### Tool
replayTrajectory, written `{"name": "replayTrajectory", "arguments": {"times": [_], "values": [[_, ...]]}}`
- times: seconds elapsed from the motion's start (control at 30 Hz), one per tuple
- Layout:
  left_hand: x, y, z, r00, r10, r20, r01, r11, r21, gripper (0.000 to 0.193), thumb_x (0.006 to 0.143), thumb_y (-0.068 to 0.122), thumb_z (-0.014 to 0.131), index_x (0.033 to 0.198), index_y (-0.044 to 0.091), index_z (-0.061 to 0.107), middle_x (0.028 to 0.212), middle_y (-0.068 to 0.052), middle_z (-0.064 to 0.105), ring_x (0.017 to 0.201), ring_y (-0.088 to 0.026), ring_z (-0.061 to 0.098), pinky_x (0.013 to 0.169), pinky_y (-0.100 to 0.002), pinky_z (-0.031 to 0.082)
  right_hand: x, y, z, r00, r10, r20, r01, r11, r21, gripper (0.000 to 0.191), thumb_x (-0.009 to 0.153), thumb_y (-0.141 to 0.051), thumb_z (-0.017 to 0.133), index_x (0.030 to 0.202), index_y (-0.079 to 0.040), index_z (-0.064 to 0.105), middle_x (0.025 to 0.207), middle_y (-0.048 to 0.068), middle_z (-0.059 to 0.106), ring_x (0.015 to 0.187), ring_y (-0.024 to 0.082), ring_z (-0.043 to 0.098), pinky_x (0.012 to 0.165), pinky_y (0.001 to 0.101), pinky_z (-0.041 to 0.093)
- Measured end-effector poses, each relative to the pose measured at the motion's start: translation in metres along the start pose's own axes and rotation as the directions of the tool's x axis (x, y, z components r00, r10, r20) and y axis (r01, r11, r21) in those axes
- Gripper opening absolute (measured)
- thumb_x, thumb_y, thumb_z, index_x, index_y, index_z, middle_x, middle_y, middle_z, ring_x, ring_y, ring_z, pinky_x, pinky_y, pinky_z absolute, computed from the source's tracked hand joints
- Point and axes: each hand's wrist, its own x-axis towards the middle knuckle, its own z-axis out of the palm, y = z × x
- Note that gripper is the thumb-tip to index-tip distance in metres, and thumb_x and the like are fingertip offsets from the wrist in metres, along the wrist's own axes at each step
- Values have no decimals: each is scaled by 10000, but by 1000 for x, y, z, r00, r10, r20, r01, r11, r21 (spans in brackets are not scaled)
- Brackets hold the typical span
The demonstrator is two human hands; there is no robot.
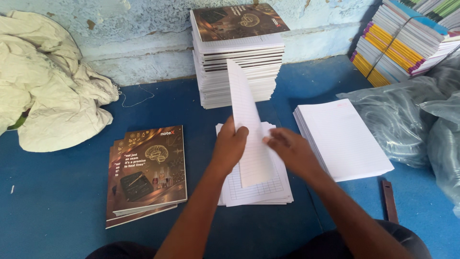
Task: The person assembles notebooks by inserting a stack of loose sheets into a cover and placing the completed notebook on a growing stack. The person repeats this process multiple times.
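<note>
My left hand (pixel 229 146) grips the left edge of a bundle of ruled white sheets (pixel 247 120) that stands up on edge, tilted. My right hand (pixel 290 151) touches the lower right of that same bundle. Under both hands lies a small stack of white gridded sheets (pixel 254 192) on the blue floor (pixel 62 192). To the right of my hands rests a thicker pile of ruled paper (pixel 342 136). On the left lie two or three brown notebook covers (pixel 146 172) stacked loosely.
A tall stack of notebooks with a brown cover on top (pixel 237 52) stands against the pale blue wall. Bundled notebooks with coloured edges (pixel 402 43) sit at the far right, grey plastic bags (pixel 407 124) below them. A cream cloth (pixel 43 81) is heaped at the left. A flat brown strip (pixel 389 201) lies near my right arm.
</note>
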Motion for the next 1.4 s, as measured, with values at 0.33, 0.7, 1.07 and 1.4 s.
{"name": "replayTrajectory", "arguments": {"times": [0.33, 0.7, 1.07, 1.4], "values": [[1, 9, -21, 980, -120, 162, 170, 925, -340, 470, 861, 109, 519, 1296, -68, 546, 1135, -223, 682, 1014, -248, 683, 887, -369, 560, 29, 41, -10, 909, 267, 321, -418, 604, 679, 979, 778, -561, 648, 1514, 19, 366, 1420, 328, 532, 1385, 442, 483, 1125, 560, 378], [-1, -18, -35, 952, -267, 151, 298, 921, -252, 489, 876, 187, 562, 1324, -7, 541, 1140, -205, 695, 1022, -263, 698, 894, -383, 554, 28, 42, -20, 966, 100, 239, -246, 638, 730, 866, 767, -246, 717, 1511, -11, 342, 1304, 361, 581, 1282, 422, 594, 1040, 485, 521], [-40, -121, -3, 976, -210, -57, 202, 971, -124, 481, 1009, 375, 474, 1176, -16, 698, 1015, -186, 753, 873, -266, 709, 792, -384, 599, 29, 48, -52, 973, 227, 50, -186, 632, 752, 744, 823, -168, 668, 1492, 14, 398, 1290, 361, 583, 1205, 426, 633, 936, 457, 591], [-108, -144, 28, 938, 108, 329, -325, 600, 731, 559, 727, 195, 844, 1224, 0, 679, 1384, -212, 573, 1354, -386, 453, 1089, -505, 333, 39, 81, -63, 979, 201, -15, -98, 543, 834, 760, 817, -122, 659, 1501, 14, 357, 1284, 342, 559, 1210, 411, 638, 905, 418, 620]]}}
